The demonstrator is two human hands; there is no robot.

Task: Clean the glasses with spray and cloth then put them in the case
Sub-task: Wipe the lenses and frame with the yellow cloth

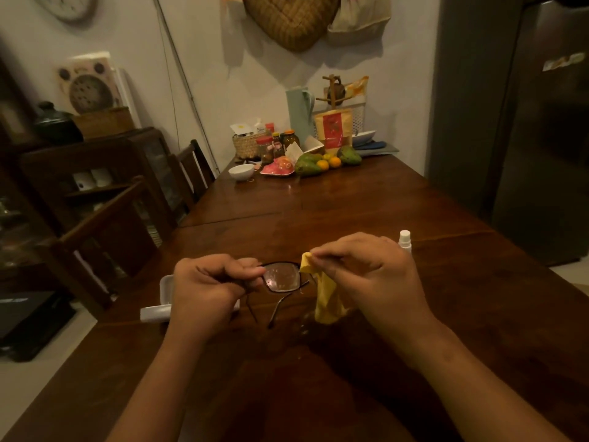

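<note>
Dark-framed glasses (282, 277) hang above the wooden table (350, 202), temples pointing toward me. My left hand (207, 287) pinches the frame at its left side; one lens is hidden behind the fingers, the other shows droplets. My right hand (363, 272) pinches a yellow cloth (325, 298) right beside the glasses' right edge, the cloth dangling down. A white spray bottle (405, 240) stands just behind my right hand. The open white case (159, 306) lies on the table under and left of my left hand, partly hidden.
At the table's far end sit a white bowl (241, 171), a pink plate (277, 169), fruit (318, 162), jars and a basket (247, 143). Wooden chairs (105, 237) stand along the left side. A dark fridge (526, 122) stands at the right.
</note>
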